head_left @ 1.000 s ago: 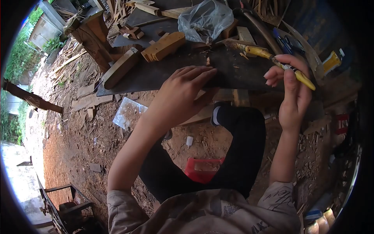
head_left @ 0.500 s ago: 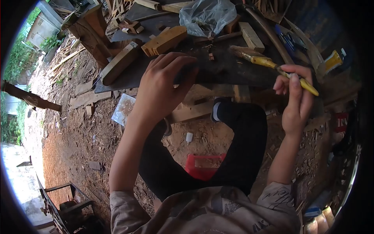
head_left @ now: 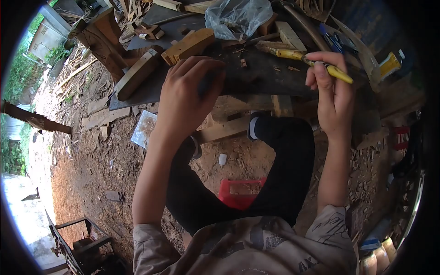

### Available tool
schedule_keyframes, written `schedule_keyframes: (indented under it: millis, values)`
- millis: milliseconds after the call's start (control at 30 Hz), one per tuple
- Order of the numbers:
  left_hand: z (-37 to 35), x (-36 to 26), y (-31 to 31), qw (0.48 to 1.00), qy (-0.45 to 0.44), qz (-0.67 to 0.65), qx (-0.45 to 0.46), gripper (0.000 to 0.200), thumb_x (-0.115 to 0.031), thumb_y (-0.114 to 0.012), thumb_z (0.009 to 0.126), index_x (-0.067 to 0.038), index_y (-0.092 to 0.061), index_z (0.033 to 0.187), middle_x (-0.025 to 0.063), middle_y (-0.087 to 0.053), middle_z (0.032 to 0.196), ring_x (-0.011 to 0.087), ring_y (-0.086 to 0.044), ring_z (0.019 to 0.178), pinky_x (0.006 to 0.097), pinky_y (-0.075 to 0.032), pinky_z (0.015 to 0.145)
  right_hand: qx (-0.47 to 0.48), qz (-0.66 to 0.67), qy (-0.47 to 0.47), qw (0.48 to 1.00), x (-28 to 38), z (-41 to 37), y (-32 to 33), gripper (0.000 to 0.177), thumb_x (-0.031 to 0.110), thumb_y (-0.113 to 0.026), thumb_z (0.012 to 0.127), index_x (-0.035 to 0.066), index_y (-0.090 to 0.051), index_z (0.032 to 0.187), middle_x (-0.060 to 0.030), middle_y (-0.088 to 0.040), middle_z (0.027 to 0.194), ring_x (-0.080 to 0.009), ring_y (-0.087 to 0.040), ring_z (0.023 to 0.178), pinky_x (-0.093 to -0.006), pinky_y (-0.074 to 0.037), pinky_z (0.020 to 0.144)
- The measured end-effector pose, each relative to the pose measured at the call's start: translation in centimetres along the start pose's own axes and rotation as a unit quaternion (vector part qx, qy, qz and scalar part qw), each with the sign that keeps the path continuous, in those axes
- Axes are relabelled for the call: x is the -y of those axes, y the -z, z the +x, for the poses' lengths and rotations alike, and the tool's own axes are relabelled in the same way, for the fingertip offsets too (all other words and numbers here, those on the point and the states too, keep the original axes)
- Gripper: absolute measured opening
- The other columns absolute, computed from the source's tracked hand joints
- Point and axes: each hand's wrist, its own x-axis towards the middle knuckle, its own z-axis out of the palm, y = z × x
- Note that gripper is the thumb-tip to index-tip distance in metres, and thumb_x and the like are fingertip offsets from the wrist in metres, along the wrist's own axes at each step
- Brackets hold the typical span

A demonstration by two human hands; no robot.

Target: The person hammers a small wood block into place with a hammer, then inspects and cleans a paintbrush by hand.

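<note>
- The brush (head_left: 305, 58) is my main thing: a thin tool with a yellow handle, lying almost level just above the far right part of the bench (head_left: 266, 80).
- Its worn, pale bristles point left, towards the middle of the bench. The yellow tail sticks out to the right, past the fingers.
- My right grip (head_left: 332, 91) is closed on the brush handle. The thumb and fingertips pinch it near the dark ferrule section, with the palm below and the wrist dropping towards me.
- So the brush sits at the very top of that grip, crossing the fingertips, with more of it showing on the bristle side.
- My left grip (head_left: 190, 94) is well apart from the brush, to its left. It lies knuckles up, with the fingers curled over the near edge of the dark bench top.
- I cannot tell whether that grip truly clamps the edge or only rests on it.
- Small wood chips (head_left: 242, 63) lie on the bench between the two grips.
- Just beyond the left grip lies a notched wooden block (head_left: 188, 46), and to its left a rounded wooden piece (head_left: 135, 75).
- A crumpled clear plastic bag (head_left: 238, 18) sits further back, beside a pale wood offcut (head_left: 291, 34).
- Below the bench I see my bent knee in black cloth (head_left: 284, 151), and a red crate (head_left: 240, 192) on the chip-strewn ground (head_left: 91, 151).
</note>
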Motion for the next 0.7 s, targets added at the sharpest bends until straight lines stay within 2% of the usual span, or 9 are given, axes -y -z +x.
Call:
schedule_keyframes:
  millis: [67,200,300,400,467,567,633,667,700]
  values:
    - [-0.4,0.6,-0.2,1.000,0.001,-0.014,-0.012,0.017,-0.010,-0.073,0.093,-0.006,-0.074,0.109,0.0109,-0.074,0.110,0.0331,-0.070,0.104,0.0421,-0.053,0.094,0.013,-0.012,-0.007,1.000,0.6,-0.8,0.2,0.022,0.022,-0.057,0.110,0.001,-0.065,0.116,-0.0014,-0.061,0.085,-0.0069,-0.053,0.069,-0.0230,-0.043,0.063]
    - [-0.7,0.6,0.0,1.000,-0.002,-0.001,-0.020,0.018,-0.005,-0.073,0.093,-0.006,-0.076,0.110,0.0109,-0.076,0.110,0.0298,-0.073,0.105,0.0393,-0.055,0.093,-0.019,0.089,0.030,0.995,0.7,-1.6,1.1,0.024,0.020,-0.058,0.109,-0.003,-0.065,0.114,-0.0056,-0.067,0.096,-0.0061,-0.053,0.070,-0.0217,-0.042,0.064]
    - [-1.1,0.1,-0.4,0.999,-0.007,-0.026,-0.037,0.019,-0.003,-0.073,0.092,-0.006,-0.076,0.110,0.0109,-0.076,0.110,0.0289,-0.073,0.105,0.0387,-0.055,0.092,-0.075,0.020,0.140,0.987,0.3,-0.1,1.7,0.027,0.022,-0.056,0.110,-0.004,-0.066,0.115,-0.0079,-0.068,0.102,-0.0075,-0.055,0.069,-0.0231,-0.044,0.063]
    - [-1.3,-0.4,-0.3,0.998,-0.005,-0.039,-0.044,0.019,-0.002,-0.073,0.091,-0.006,-0.077,0.109,0.0107,-0.076,0.108,0.0280,-0.073,0.103,0.0379,-0.055,0.091,-0.173,-0.145,0.231,0.946,0.3,2.5,3.3,0.033,0.025,-0.050,0.112,-0.005,-0.064,0.115,-0.0152,-0.070,0.120,-0.0144,-0.064,0.076,-0.0263,-0.052,0.069]
    - [-1.4,-0.2,-0.3,0.998,-0.007,-0.044,-0.051,0.019,-0.002,-0.072,0.092,-0.006,-0.077,0.109,0.0103,-0.076,0.107,0.0272,-0.073,0.101,0.0371,-0.054,0.090,-0.227,-0.133,0.264,0.928,-0.1,4.5,4.0,0.034,0.026,-0.048,0.113,-0.005,-0.063,0.112,-0.0195,-0.070,0.125,-0.0196,-0.068,0.081,-0.0298,-0.056,0.073]
    - [-1.9,0.3,-0.6,0.995,-0.006,-0.059,-0.075,0.018,-0.003,-0.072,0.090,-0.008,-0.076,0.107,0.0080,-0.074,0.103,0.0278,-0.070,0.097,0.0382,-0.051,0.089,-0.258,0.040,0.238,0.935,-0.6,6.5,3.9,0.032,0.025,-0.047,0.112,-0.003,-0.061,0.104,-0.0227,-0.071,0.118,-0.0251,-0.071,0.087,-0.0354,-0.060,0.078]
    - [-2.1,0.5,-0.6,0.993,-0.004,-0.070,-0.089,0.018,-0.004,-0.072,0.088,-0.008,-0.075,0.106,0.0069,-0.073,0.100,0.0278,-0.069,0.094,0.0387,-0.050,0.087,-0.240,0.095,0.177,0.950,0.1,7.0,3.0,0.032,0.025,-0.047,0.112,-0.002,-0.059,0.101,-0.0234,-0.071,0.112,-0.0262,-0.071,0.088,-0.0377,-0.061,0.079]
    - [-2.3,0.5,-0.6,0.993,-0.002,-0.075,-0.095,0.019,-0.003,-0.072,0.088,-0.008,-0.075,0.105,0.0067,-0.073,0.099,0.0272,-0.069,0.093,0.0385,-0.049,0.087,-0.223,0.095,0.180,0.953,-0.1,7.2,2.7,0.031,0.026,-0.047,0.113,-0.001,-0.059,0.105,-0.0170,-0.069,0.097,-0.0218,-0.067,0.079,-0.0322,-0.058,0.072]
    - [-2.6,0.5,-0.5,0.992,0.000,-0.080,-0.100,0.019,-0.003,-0.072,0.088,-0.008,-0.075,0.105,0.0065,-0.073,0.098,0.0267,-0.068,0.092,0.0382,-0.049,0.086,-0.202,0.082,0.159,0.963,-0.2,7.5,2.6,0.031,0.027,-0.046,0.113,0.000,-0.058,0.106,-0.0141,-0.065,0.093,-0.0192,-0.063,0.075,-0.0308,-0.055,0.069]
